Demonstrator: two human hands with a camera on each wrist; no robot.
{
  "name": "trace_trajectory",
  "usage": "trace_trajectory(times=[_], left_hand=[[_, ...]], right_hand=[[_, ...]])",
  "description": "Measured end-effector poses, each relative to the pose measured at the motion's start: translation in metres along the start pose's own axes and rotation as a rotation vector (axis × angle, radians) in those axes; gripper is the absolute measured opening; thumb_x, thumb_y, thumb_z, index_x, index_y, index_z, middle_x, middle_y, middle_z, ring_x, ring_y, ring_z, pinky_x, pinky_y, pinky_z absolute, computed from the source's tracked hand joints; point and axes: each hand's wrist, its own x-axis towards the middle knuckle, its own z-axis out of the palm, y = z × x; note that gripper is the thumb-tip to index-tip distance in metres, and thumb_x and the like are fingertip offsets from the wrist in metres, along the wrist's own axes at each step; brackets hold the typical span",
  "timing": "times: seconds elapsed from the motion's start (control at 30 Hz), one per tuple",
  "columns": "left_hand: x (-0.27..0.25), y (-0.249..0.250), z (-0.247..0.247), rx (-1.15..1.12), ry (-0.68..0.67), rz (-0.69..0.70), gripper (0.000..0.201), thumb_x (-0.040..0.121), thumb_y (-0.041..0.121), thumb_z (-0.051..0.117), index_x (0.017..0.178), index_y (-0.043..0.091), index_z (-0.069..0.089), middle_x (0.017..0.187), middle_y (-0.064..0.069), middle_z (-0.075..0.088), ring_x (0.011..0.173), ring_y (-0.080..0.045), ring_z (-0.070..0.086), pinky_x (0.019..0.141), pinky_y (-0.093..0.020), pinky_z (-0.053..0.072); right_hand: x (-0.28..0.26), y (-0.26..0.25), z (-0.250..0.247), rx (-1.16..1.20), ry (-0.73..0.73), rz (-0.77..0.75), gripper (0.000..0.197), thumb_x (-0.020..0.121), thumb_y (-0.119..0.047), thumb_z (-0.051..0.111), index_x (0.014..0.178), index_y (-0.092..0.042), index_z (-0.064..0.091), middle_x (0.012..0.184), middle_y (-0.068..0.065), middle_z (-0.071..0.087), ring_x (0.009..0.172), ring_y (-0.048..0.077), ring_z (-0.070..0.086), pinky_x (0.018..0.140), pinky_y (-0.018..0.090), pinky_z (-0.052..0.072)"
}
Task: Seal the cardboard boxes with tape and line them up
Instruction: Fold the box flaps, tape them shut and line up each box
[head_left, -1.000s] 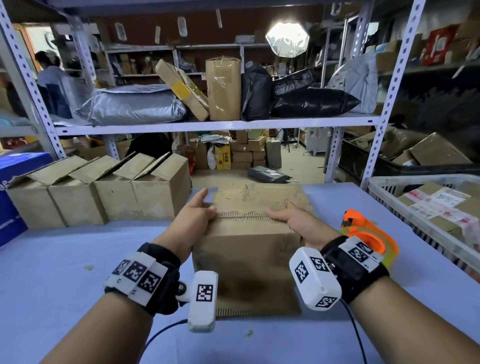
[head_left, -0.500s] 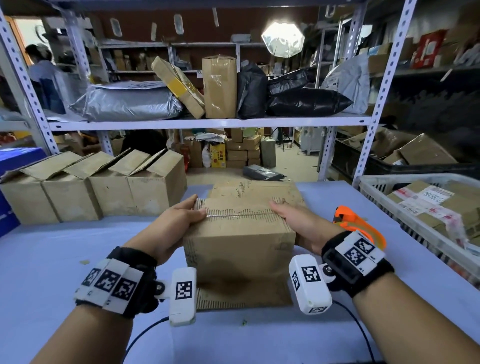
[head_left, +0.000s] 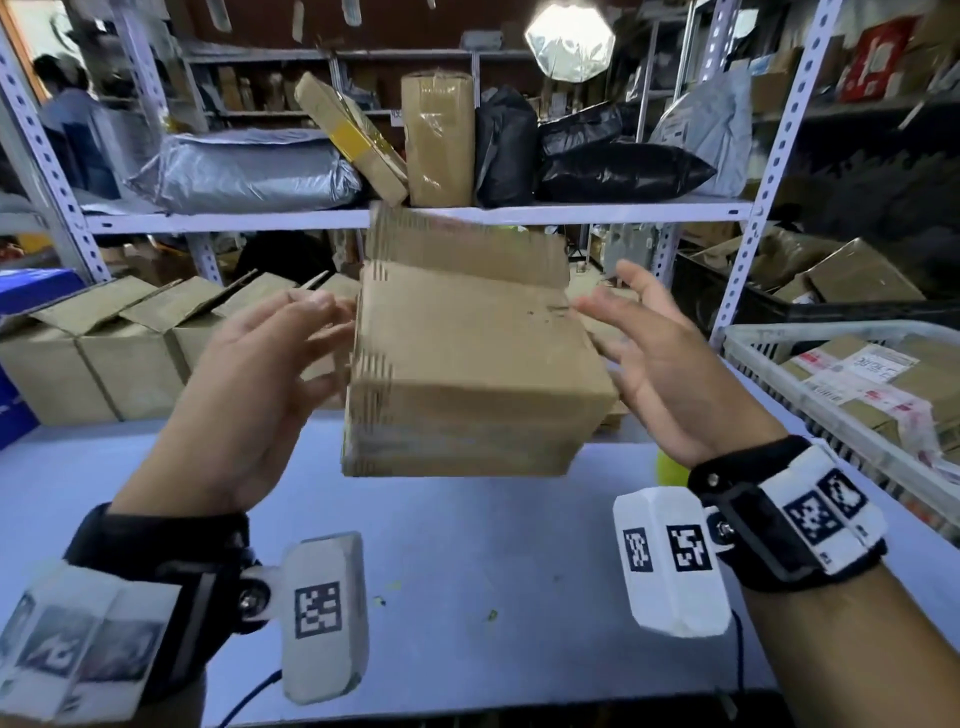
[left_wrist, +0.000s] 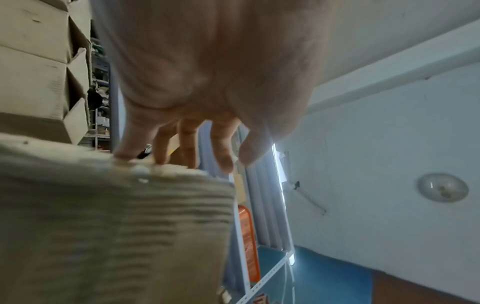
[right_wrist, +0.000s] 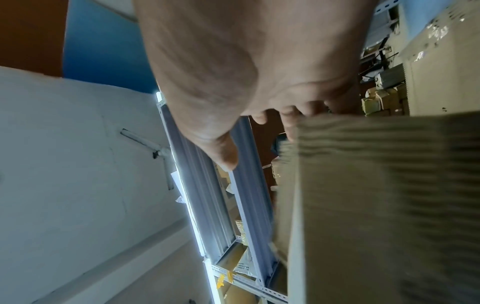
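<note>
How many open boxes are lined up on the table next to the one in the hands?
4, maybe more hidden. The open boxes stand side by side at the table's back left: first, second, third, and the fourth peeks out behind the left hand.

Your left hand (head_left: 244, 395) is raised at the left side of the cardboard box (head_left: 467, 364), palm turned toward it, fingers (left_wrist: 187, 142) spread and nearly straight with their tips at the box's edge. Your right hand (head_left: 670, 374) mirrors it at the right side of the box, palm inward, fingers extended and fanned, thumb apart. Neither hand curls round the box. Both forearms reach up from below the box, each wrist strapped with a black band.
</note>
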Motion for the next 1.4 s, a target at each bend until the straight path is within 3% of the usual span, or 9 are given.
trace_trajectory(times=[0.1,0.37,0.6,0.73,0.83,1.0,1.2,1.3,1.4], left_hand=[[-0.003,-0.015,0.006,-0.033,0.082,0.033,0.021,0.094,0.022,0.057,0.074,0.026,0.064,0.097,-0.002,0.069,0.104,-0.023,0.060,0.087,-0.040,0.048],[-0.014,-0.060,-0.002,0.259,-0.009,-0.132,0.038,0.103,0.042,0.050,0.120,0.014,0.069,0.118,0.000,0.073,0.111,-0.014,0.066,0.092,-0.038,0.051],[-0.013,-0.054,-0.010,0.425,-0.095,-0.133,0.047,0.085,0.056,0.064,0.097,0.013,0.078,0.102,0.001,0.078,0.100,-0.011,0.072,0.093,-0.033,0.053],[-0.005,-0.055,-0.013,0.500,-0.040,-0.148,0.039,0.084,0.055,0.069,0.088,0.017,0.078,0.091,-0.001,0.078,0.086,-0.015,0.073,0.087,-0.037,0.055],[0.004,-0.057,-0.017,0.559,0.005,-0.223,0.042,0.076,0.039,0.084,0.114,0.032,0.066,0.093,-0.019,0.073,0.075,-0.017,0.066,0.074,-0.038,0.056],[0.013,-0.058,-0.023,0.437,-0.173,-0.290,0.117,0.061,0.030,0.086,0.158,0.034,0.021,0.141,0.025,0.054,0.087,-0.022,0.057,0.086,-0.039,0.058],[0.017,-0.065,-0.027,0.451,-0.176,-0.304,0.133,0.058,0.032,0.087,0.159,0.044,0.001,0.150,0.016,0.039,0.105,-0.011,0.063,0.084,-0.028,0.057],[0.017,-0.069,-0.031,0.372,-0.194,-0.328,0.136,0.056,0.031,0.090,0.157,0.047,0.000,0.144,0.009,0.048,0.101,0.005,0.067,0.077,-0.021,0.056],[0.017,-0.072,-0.034,0.407,-0.186,-0.270,0.143,0.055,0.034,0.098,0.155,0.054,-0.003,0.137,0.016,0.052,0.104,0.009,0.064,0.075,-0.015,0.055]], right_hand=[[-0.002,0.007,0.007,-0.025,0.089,-0.052,0.059,0.094,-0.031,0.065,0.142,-0.035,0.032,0.138,0.007,0.055,0.118,0.022,0.062,0.090,0.045,0.053],[-0.001,0.042,-0.007,-0.266,-0.007,0.157,0.060,0.100,-0.063,0.027,0.105,-0.029,0.077,0.114,0.005,0.074,0.099,0.017,0.071,0.097,0.046,0.052],[-0.001,0.049,-0.021,-0.469,-0.300,0.086,0.096,0.064,-0.099,0.035,0.133,-0.036,0.060,0.132,-0.013,0.065,0.128,0.008,0.056,0.116,0.042,0.035],[-0.003,0.046,-0.021,-0.536,-0.292,0.051,0.078,0.079,-0.084,0.045,0.125,-0.024,0.066,0.123,0.001,0.070,0.117,0.018,0.064,0.105,0.039,0.046],[0.005,0.053,-0.018,-0.603,-0.099,-0.008,0.015,0.098,-0.027,0.059,0.113,-0.022,0.060,0.117,0.005,0.068,0.095,0.019,0.063,0.088,0.042,0.053],[0.010,0.057,-0.022,-0.673,-0.093,-0.039,0.067,0.094,-0.013,0.064,0.145,-0.040,0.029,0.145,-0.014,0.038,0.070,0.010,0.054,0.061,0.013,0.044],[0.007,0.059,-0.026,-0.559,-0.181,0.105,0.081,0.099,-0.017,0.058,0.155,-0.045,0.007,0.153,-0.013,0.037,0.110,0.023,0.062,0.101,0.036,0.045],[0.007,0.061,-0.026,-0.463,-0.155,0.128,0.085,0.098,-0.010,0.060,0.156,-0.043,0.007,0.150,-0.007,0.042,0.115,0.021,0.063,0.102,0.035,0.044],[0.009,0.061,-0.026,-0.455,-0.142,0.069,0.085,0.094,-0.003,0.062,0.156,-0.038,0.017,0.139,-0.013,0.051,0.089,0.020,0.060,0.085,0.024,0.050]])
